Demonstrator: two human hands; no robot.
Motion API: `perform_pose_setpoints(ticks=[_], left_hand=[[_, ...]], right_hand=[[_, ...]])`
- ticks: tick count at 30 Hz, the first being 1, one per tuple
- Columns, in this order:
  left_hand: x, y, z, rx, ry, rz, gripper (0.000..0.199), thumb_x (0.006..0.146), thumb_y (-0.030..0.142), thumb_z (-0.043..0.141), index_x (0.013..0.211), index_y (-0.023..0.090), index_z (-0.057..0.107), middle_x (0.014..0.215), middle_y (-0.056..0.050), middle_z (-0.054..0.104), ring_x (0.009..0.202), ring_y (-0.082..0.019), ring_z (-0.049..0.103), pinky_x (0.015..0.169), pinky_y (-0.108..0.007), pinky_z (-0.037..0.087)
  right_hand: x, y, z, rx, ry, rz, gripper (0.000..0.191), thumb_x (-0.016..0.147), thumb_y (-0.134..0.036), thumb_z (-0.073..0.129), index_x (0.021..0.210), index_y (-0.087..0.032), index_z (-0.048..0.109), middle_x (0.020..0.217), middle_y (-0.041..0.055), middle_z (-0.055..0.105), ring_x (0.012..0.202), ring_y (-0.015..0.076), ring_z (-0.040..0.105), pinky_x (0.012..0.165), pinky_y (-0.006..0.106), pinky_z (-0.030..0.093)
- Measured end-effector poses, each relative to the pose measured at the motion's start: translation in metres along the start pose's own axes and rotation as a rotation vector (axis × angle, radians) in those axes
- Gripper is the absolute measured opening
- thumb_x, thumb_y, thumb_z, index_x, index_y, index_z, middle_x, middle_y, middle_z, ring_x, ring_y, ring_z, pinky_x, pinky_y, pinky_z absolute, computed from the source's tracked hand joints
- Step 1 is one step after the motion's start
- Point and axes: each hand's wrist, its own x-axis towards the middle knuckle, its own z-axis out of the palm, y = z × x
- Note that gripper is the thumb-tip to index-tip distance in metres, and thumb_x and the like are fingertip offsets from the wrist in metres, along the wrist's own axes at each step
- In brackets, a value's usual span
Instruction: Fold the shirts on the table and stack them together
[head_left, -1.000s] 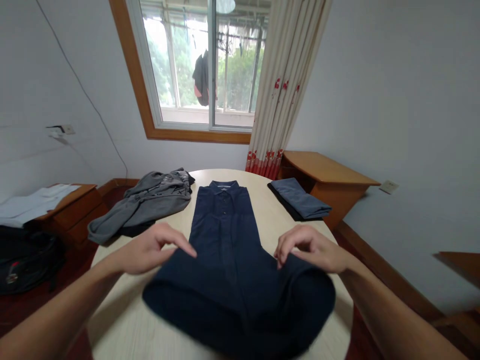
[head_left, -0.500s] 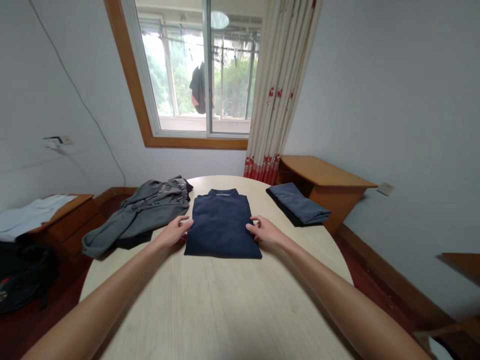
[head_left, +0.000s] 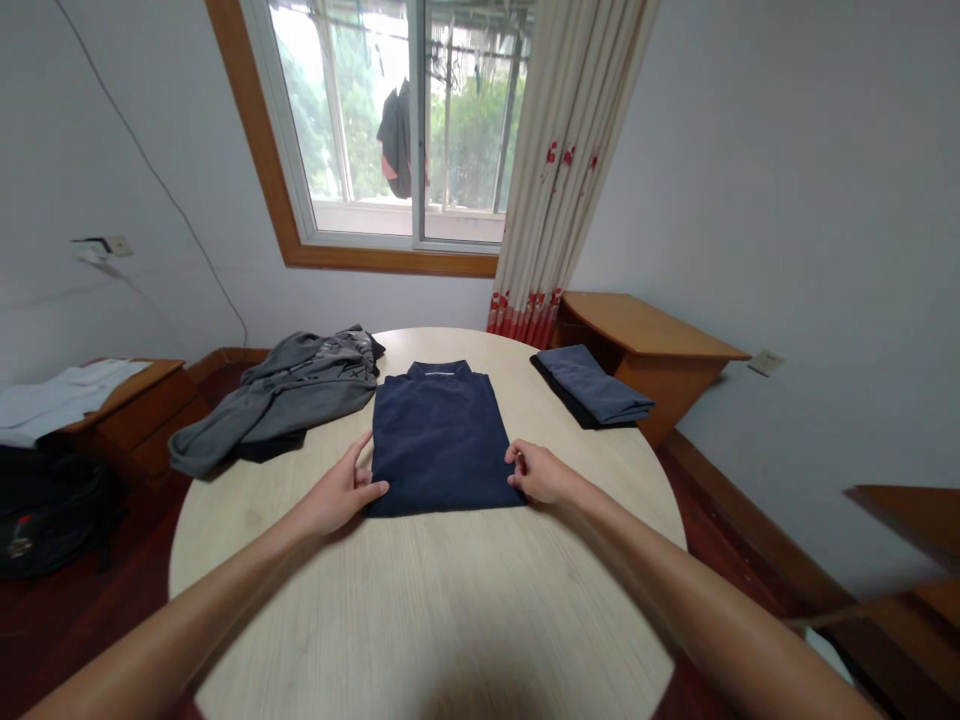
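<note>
Had left hand (head_left: 341, 497) and right hand (head_left: 541, 474) at navy shirt (head_left: 442, 440); could not tell clamping; risked skewed folds through uneven tugging

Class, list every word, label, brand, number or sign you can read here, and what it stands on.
No text can be read.
Grey garment: dark print, too blurred to read.
Bag: red mark, too small to make out.
Shirt: pale collar strip, no lettering visible.
</note>
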Motion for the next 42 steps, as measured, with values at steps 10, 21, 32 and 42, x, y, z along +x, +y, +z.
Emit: perform_pose_setpoints(ticks=[10, 21, 32, 42], left_hand=[[-0.042, 0.023, -0.030, 0.177, -0.311, -0.347, 0.110, 0.080, 0.054, 0.077, 0.162, 0.024, 0.009, 0.081, -0.002, 0.069, 0.067, -0.021, 0.072, 0.063, -0.031, 0.055], [0.088, 0.025, -0.033, 0.096, 0.134, 0.013, 0.081, 0.058, 0.039, 0.092, 0.128, 0.014, 0.060, 0.073, 0.000, 0.066, 0.062, -0.017, 0.063, 0.055, -0.027, 0.049], [0.135, 0.074, -0.044, 0.069, 0.183, 0.457, 0.067, 0.055, 0.050, 0.090, 0.108, 0.014, 0.074, 0.082, -0.003, 0.069, 0.071, -0.015, 0.063, 0.069, -0.029, 0.052], [0.195, 0.007, -0.043, 0.381, 0.326, 0.314, 0.044, 0.061, 0.038, 0.079, 0.096, 0.013, 0.076, 0.089, -0.011, 0.074, 0.079, -0.023, 0.066, 0.073, -0.033, 0.051]], right_hand=[[-0.029, -0.020, -0.031, 0.018, -0.691, 0.203, 0.013, 0.081, -0.025, 0.071, 0.082, -0.018, 0.059, 0.056, -0.0009, 0.063, 0.050, 0.0136, 0.061, 0.050, 0.023, 0.049], [0.083, 0.010, 0.004, 0.021, 0.321, -0.168, 0.045, 0.086, -0.027, 0.064, 0.130, -0.017, 0.061, 0.085, 0.0014, 0.067, 0.075, 0.0159, 0.061, 0.070, 0.027, 0.045], [0.088, -0.007, -0.042, 0.194, 0.621, -0.480, 0.026, 0.088, -0.028, 0.057, 0.101, -0.018, 0.076, 0.100, 0.0083, 0.074, 0.075, 0.0171, 0.063, 0.074, 0.031, 0.052], [0.122, 0.020, -0.008, -0.025, 0.409, -0.296, 0.035, 0.089, -0.024, 0.061, 0.122, -0.014, 0.070, 0.123, 0.0147, 0.069, 0.109, 0.0240, 0.065, 0.098, 0.038, 0.049]])
